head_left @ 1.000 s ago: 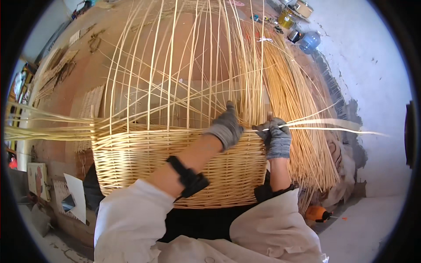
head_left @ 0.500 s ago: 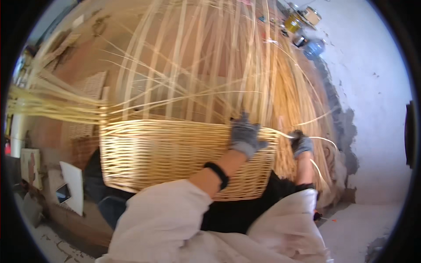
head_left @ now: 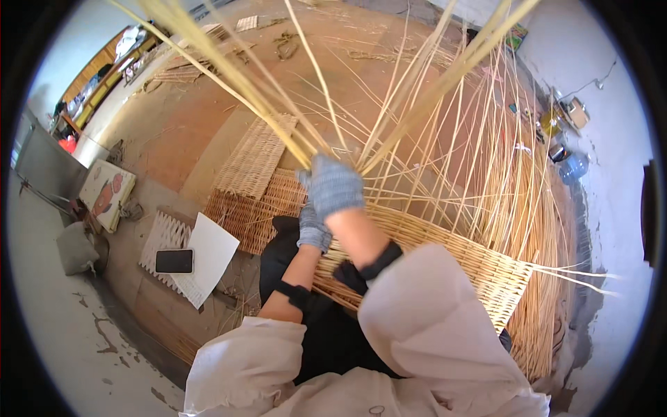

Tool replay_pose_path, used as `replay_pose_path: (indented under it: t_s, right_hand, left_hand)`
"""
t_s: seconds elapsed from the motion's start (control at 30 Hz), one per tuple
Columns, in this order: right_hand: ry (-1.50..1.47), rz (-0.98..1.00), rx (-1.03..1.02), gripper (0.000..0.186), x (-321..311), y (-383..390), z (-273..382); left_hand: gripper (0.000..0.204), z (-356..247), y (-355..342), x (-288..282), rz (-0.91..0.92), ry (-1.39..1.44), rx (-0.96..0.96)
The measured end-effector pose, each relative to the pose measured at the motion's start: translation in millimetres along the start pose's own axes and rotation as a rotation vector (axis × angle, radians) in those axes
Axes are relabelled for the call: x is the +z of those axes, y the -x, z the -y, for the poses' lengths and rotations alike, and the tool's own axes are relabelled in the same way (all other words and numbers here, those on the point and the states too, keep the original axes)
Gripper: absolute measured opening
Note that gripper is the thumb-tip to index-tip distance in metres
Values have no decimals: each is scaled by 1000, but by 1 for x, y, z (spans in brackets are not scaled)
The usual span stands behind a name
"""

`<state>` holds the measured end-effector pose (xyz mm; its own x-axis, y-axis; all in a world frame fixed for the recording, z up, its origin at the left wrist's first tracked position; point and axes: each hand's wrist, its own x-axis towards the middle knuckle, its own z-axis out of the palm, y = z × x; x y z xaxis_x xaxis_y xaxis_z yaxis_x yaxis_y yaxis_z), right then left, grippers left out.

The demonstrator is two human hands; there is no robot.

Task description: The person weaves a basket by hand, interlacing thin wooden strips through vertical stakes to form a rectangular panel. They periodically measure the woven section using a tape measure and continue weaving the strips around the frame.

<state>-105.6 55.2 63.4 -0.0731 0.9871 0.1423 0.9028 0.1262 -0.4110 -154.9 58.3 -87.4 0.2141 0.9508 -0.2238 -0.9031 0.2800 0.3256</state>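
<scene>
A woven wicker panel (head_left: 451, 250) lies tilted across my lap, its long loose willow rods (head_left: 410, 104) fanning out from the far edge. At its left end my right hand (head_left: 336, 186), in a grey knitted glove, is closed around a bunch of rods (head_left: 243, 97), which are smeared by motion. Just below it, my left hand (head_left: 314, 228), gloved alike, grips the panel's left edge; its fingers are partly hidden behind the right hand. Several thin rod ends (head_left: 577, 273) stick out past the panel's right corner.
More woven panels (head_left: 253, 156) lie on the floor to the left. Nearer are a phone (head_left: 174, 261) and a white sheet (head_left: 208, 254) on a lattice piece. A pile of loose rods (head_left: 535, 320) runs along the right wall, near a blue plastic bottle (head_left: 573, 168).
Both hands have moved left from the panel's right end to its left end, the right hand crossing over. The panel has turned, its left end swinging away from me. My view has shifted left.
</scene>
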Motion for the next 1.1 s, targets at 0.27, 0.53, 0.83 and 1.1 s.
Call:
replay_pose_path:
  t_s: [0.27,0.53,0.83,1.1]
  right_hand:
    - [326,-57,56,37,-17,-19,-37]
    - [478,168,-310,31,-9,-6,-7]
    - [-1340,-142,775,19,-19,42,-160]
    - [-1634,-133,1026,10,-3,73,-273]
  left_hand:
    - [14,40,-29,17,-45,-930,284]
    - [42,60,-80,-71,-252,-1855,1029]
    - [45,37,-22,18,-208,-1331,442]
    - [76,-11,-16,88,73,-1587,-251]
